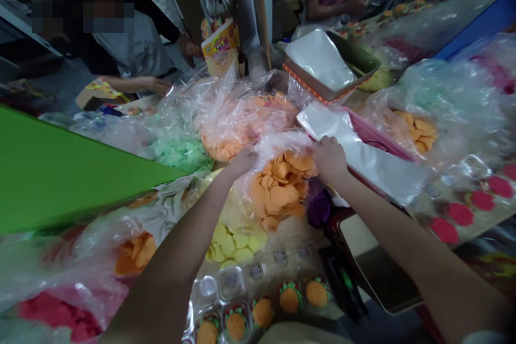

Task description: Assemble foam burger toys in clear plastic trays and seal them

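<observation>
Along the bottom edge, clear blister trays (pixel 231 282) of orange discs (pixel 236 326) are laid out. At centre, a clear bag of orange crisps (pixel 278 191) is pinched at its gathered film by the left hand (pixel 242 164), and its edge is clasped by the right hand (pixel 330 160), fingers curled (thin, slippery film and light, brittle crisps: the gathered mouth would be the better hold). Beyond, at upper centre, a white-lined tray (pixel 302 83) is set.
</observation>
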Available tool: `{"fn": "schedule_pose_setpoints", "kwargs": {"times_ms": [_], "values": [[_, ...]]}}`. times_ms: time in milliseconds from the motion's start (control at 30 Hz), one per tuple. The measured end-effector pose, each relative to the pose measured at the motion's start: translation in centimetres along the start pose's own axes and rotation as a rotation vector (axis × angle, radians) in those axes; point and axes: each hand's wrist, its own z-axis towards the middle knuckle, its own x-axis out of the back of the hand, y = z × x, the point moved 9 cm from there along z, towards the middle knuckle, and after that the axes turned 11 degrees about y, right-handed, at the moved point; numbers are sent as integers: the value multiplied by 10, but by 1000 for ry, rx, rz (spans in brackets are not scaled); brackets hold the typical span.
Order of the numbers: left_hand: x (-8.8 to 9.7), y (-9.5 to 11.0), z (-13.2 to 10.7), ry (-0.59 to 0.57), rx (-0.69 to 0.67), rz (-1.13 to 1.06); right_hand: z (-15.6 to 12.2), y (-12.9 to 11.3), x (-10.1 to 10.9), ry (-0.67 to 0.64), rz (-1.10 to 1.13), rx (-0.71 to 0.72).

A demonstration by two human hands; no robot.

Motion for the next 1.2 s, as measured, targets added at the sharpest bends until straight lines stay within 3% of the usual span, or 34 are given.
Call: {"fn": "schedule_pose_setpoints", "kwargs": {"times_ms": [100, 200, 267, 367, 433, 533, 667, 767, 833, 933, 1033, 1100, 1200], "values": [[-11, 2, -5, -82, -56, -22, -5, 12, -2, -5, -20, -59], [-4, -2, 5, -35, -104, 22, -5, 14, 1, 59, -34, -105], [3, -6, 14, 3, -127, 82, -3, -4, 3, 119, -11, 19], [8, -17, 21, 25, -118, 198, -7, -42, -3, 132, 60, 356], [12, -24, 21, 40, -85, 280, -10, -51, -11, 111, 75, 426], [19, -32, 18, 48, -43, 368, -12, -47, -15, 83, 94, 373], [26, -34, 15, 34, -43, 387, -21, -51, 7, 100, 184, 348], [30, -24, 9, 69, -72, 370, -32, -61, 23, 135, 257, 243], [32, -10, -1, 127, -103, 360, -42, -71, 22, 145, 289, 149], [37, 29, -29, 253, -292, 415, -58, -93, 9, 141, 335, 65], [24, 63, -67, 216, -664, 617, -74, -102, -1, 162, 388, -45], [21, 59, -79, 188, -732, 731, -84, -101, 0, 196, 422, -117], [38, 30, -72, 265, -518, 753, -96, -98, 7, 215, 468, -133]]}}
